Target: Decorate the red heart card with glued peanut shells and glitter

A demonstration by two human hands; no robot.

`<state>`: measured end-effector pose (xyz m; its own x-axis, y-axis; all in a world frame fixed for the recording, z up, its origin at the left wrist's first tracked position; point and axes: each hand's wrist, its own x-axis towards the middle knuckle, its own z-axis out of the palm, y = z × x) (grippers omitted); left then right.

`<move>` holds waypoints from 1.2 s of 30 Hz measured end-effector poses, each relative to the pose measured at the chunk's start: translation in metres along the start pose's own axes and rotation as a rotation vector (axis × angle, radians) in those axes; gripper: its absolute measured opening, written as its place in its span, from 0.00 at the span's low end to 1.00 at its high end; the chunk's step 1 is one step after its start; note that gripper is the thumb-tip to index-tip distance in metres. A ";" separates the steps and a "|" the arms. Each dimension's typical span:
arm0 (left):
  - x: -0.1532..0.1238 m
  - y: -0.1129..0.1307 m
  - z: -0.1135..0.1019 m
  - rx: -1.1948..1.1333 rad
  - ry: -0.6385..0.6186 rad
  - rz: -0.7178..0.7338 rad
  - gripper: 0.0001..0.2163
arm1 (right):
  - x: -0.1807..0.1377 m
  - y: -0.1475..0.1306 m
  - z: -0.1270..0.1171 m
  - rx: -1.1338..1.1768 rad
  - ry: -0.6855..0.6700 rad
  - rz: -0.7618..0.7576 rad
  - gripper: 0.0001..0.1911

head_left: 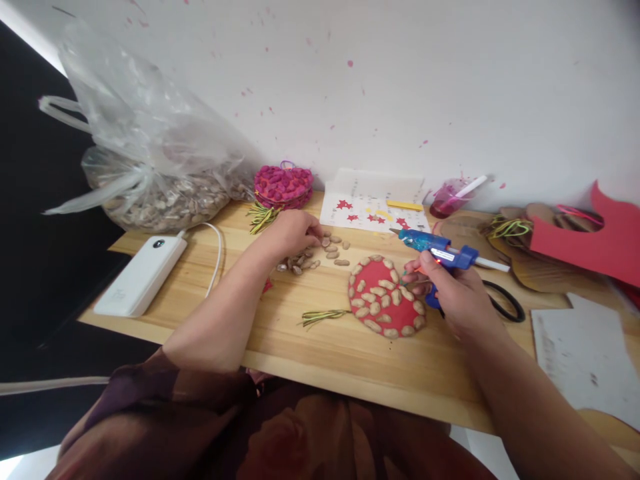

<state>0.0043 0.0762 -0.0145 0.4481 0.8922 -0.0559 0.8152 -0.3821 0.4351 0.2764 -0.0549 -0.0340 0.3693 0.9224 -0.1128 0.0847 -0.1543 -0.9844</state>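
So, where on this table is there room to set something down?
A bare strip of table runs between the peanut-studded red piece and the near edge; another patch lies between the tassel and the left forearm. The back right is crowded with a cup, cardboard and a red sheet.

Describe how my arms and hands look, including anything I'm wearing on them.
Your left hand and right hand both look ungloved. The left arm is bare below a dark purplish sleeve; the right arm shows bare to the picture's edge. The dark garment carries a rose-like print.
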 end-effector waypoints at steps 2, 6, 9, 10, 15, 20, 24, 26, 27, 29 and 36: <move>0.000 0.001 0.001 0.007 0.009 -0.013 0.10 | 0.000 -0.001 0.000 -0.009 0.000 0.008 0.20; -0.002 0.003 -0.001 -0.002 0.060 0.004 0.09 | 0.001 0.000 0.000 0.004 -0.005 0.001 0.19; -0.004 0.007 -0.001 -0.038 0.065 0.058 0.09 | 0.002 0.001 0.000 0.012 -0.009 -0.004 0.20; -0.004 0.009 0.000 -0.035 0.038 0.084 0.09 | 0.002 0.001 0.000 0.008 -0.009 -0.006 0.20; -0.002 0.013 0.007 0.000 -0.033 0.127 0.09 | 0.002 -0.001 0.000 -0.006 -0.006 -0.005 0.19; 0.001 0.009 0.010 -0.061 0.037 0.055 0.08 | 0.003 0.003 0.000 -0.021 0.001 -0.017 0.19; 0.001 0.007 0.013 -0.156 0.020 -0.008 0.09 | 0.003 0.004 -0.001 -0.012 0.001 -0.028 0.18; 0.001 0.008 0.014 -0.192 0.028 -0.030 0.09 | 0.002 0.002 -0.001 0.004 -0.005 -0.014 0.17; 0.001 0.008 0.015 -0.204 0.033 -0.036 0.09 | 0.002 0.001 -0.001 0.010 -0.007 -0.005 0.17; 0.002 0.009 0.016 -0.191 0.045 -0.035 0.08 | 0.002 0.000 0.000 0.011 -0.005 -0.004 0.18; -0.002 0.003 -0.002 -0.001 0.162 -0.048 0.09 | 0.004 0.002 -0.001 0.004 -0.002 -0.032 0.22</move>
<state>0.0047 0.0742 -0.0112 0.3436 0.9366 0.0688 0.8339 -0.3379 0.4364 0.2785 -0.0520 -0.0360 0.3645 0.9276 -0.0816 0.0928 -0.1233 -0.9880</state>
